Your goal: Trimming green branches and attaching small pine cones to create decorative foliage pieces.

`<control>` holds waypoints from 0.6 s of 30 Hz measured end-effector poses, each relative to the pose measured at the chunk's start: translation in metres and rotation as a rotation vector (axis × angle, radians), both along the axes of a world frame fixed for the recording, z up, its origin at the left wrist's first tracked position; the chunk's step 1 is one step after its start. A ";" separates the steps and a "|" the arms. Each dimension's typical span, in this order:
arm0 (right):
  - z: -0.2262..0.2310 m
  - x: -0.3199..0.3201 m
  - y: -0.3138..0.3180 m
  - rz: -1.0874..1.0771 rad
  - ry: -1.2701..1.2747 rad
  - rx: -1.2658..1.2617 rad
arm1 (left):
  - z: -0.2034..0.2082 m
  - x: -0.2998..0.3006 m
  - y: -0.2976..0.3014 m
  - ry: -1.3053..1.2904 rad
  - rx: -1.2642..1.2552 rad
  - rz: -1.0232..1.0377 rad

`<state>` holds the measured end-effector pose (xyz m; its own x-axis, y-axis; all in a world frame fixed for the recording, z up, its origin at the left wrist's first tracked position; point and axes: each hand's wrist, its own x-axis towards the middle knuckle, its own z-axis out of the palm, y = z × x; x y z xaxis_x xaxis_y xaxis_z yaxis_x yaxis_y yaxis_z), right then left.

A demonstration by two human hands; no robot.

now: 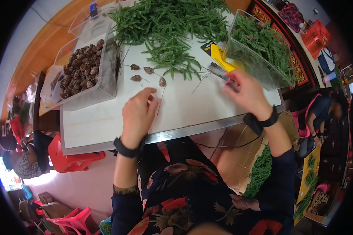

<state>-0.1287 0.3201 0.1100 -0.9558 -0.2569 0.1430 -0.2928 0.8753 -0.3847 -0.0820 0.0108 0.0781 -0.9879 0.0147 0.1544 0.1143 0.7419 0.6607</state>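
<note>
The surface (190,103) ahead of the fingers of your left hand (137,111) and right hand (250,92) is crowded, so a quick sweep may knock things. Right of these fingers, one clear box (259,72) holds green sprigs (270,49); left of them, another clear box (96,96) holds many pine cones (80,70). Your right fingers pinch a dark tool (222,74). Your left thumb and forefinger stand apart, near a loose cone (162,81); its wire could catch them.

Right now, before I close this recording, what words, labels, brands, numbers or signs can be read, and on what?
Nothing can be quoted reliably.
Flat yellow-and-black card package: printed marks on its black end, too small to read.
Red panel with gold pattern: cannot tell whether ornament or characters.
Brown scaly pine cones near the left hand: no text visible.
</note>
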 end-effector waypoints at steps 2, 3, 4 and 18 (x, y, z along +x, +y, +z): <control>-0.027 0.000 -0.005 0.038 -0.014 0.085 | -0.006 -0.019 -0.004 0.046 -0.233 0.057; -0.036 -0.001 -0.007 0.078 -0.026 0.178 | -0.007 -0.026 -0.009 0.044 -0.246 0.059; -0.043 -0.003 -0.009 0.079 -0.027 0.166 | -0.008 -0.032 -0.013 0.092 -0.291 0.087; -0.061 -0.017 -0.019 0.112 0.127 0.155 | -0.038 -0.120 -0.007 0.136 -0.657 0.047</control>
<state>-0.1452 0.3014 0.0485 -0.8968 -0.3891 0.2105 -0.4293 0.8803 -0.2017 -0.2016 0.0035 0.0401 -0.9621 0.1053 0.2515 0.1221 0.9912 0.0520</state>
